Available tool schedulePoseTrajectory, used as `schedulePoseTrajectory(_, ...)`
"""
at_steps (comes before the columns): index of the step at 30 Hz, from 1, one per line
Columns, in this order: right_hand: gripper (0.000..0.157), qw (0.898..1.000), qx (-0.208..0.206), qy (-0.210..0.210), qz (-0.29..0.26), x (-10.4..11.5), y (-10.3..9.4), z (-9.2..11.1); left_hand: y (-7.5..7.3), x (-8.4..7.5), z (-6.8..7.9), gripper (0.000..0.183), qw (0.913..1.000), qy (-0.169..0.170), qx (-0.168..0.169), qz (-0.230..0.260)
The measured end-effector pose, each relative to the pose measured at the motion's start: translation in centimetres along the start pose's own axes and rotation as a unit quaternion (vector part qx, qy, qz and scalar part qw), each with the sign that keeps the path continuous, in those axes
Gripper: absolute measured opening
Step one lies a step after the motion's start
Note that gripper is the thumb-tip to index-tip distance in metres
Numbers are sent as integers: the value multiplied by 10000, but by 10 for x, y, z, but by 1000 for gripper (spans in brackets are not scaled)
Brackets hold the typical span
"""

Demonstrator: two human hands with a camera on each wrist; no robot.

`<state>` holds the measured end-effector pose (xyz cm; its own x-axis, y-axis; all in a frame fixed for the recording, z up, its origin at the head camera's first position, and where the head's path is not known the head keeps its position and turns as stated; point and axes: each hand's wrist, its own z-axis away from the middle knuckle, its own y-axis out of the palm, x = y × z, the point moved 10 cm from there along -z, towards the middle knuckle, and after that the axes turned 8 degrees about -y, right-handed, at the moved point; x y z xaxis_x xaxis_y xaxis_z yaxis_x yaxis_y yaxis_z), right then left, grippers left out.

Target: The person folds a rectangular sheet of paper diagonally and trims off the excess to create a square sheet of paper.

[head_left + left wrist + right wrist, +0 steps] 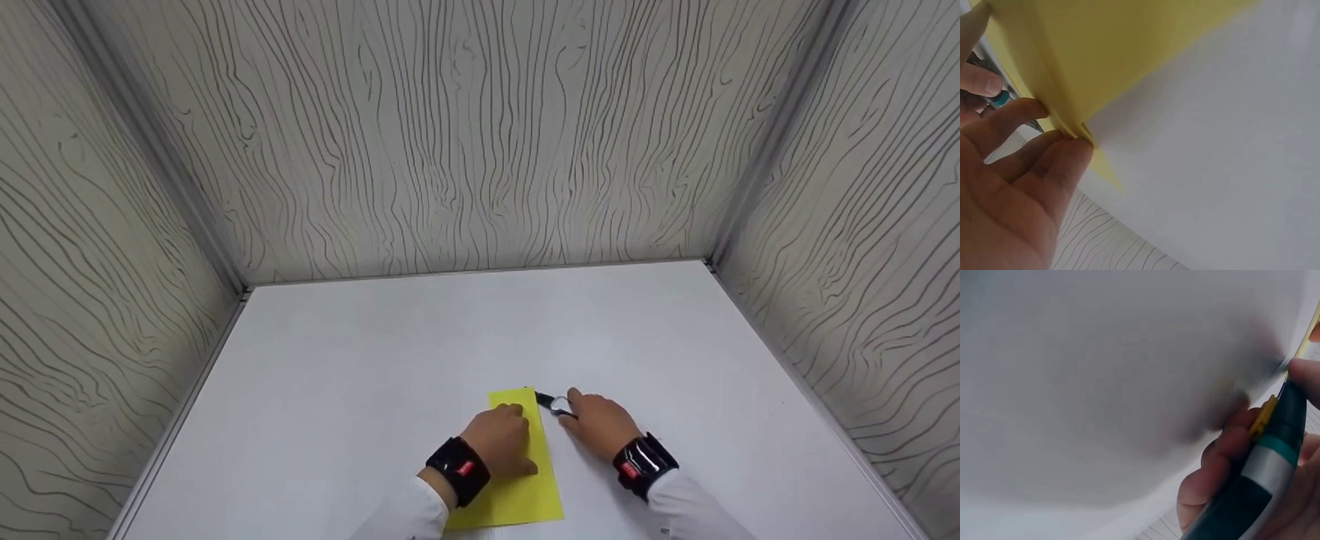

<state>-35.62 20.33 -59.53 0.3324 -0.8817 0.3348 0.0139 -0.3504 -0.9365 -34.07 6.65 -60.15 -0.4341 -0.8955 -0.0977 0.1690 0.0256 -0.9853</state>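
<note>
Yellow paper (541,491) on the white table (337,390), a cutter (1266,467) at its far right edge.
The paper should prove light, pliant and easily creased, best held flat by its margin; the cutter rigid, best taken by its body. The paper is bright, apparently folded; the cutter, dark green and silver. The left hand (499,441) presses atop the paper, thumb spread from fingers; the right hand (602,425), right of the paper, grips the cutter.

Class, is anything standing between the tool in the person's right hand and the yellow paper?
Nothing visible is. The tool in the right hand has its front end at the right edge of the yellow paper, near its far corner; the left hand rests on the paper, left of that edge.
</note>
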Motion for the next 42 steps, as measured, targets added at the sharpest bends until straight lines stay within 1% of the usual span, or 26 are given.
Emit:
schedulePoseTrajectory(3,21,10000,39,51,-32,0,1,-1,1,0,0,53,10000,19,18,0)
schedulePoseTrajectory(7,22,10000,-15,-42,27,-1,2,-5,0,-1,0,52,9999,64,-35,-87)
schedulePoseTrajectory(12,22,9999,-94,60,124,-11,2,-6,-2,-2,2,51,9998,120,-80,-149)
schedulePoseTrajectory(15,23,9999,-62,140,35,-15,1,-6,-4,-2,1,51,9998,97,-48,-144)
schedulePoseTrajectory(18,23,9994,33,248,-243,-20,-1,-4,-5,-2,1,50,9999,61,18,-108)
schedulePoseTrajectory(22,20,9976,48,435,-540,-30,-6,0,-6,-3,2,48,9999,91,73,-64)
schedulePoseTrajectory(25,19,9975,-40,457,-541,-40,-14,5,-6,-3,2,45,9999,97,33,-45)
schedulePoseTrajectory(28,19,9975,-128,451,-522,-52,-24,9,-6,-1,2,46,10000,32,18,-13)
schedulePoseTrajectory(32,26,9967,-174,580,-548,-73,-36,15,-5,-1,3,54,10000,-44,52,13)
schedulePoseTrajectory(35,34,9959,-198,739,-491,-92,-43,20,-3,0,3,67,9999,-60,130,6)
schedulePoseTrajectory(38,38,9953,-287,850,-376,-110,-50,26,0,1,3,80,9996,-47,267,-43)
schedulePoseTrajectory(42,39,9941,-481,956,-179,-130,-60,35,4,3,2,90,9991,-10,419,-10)
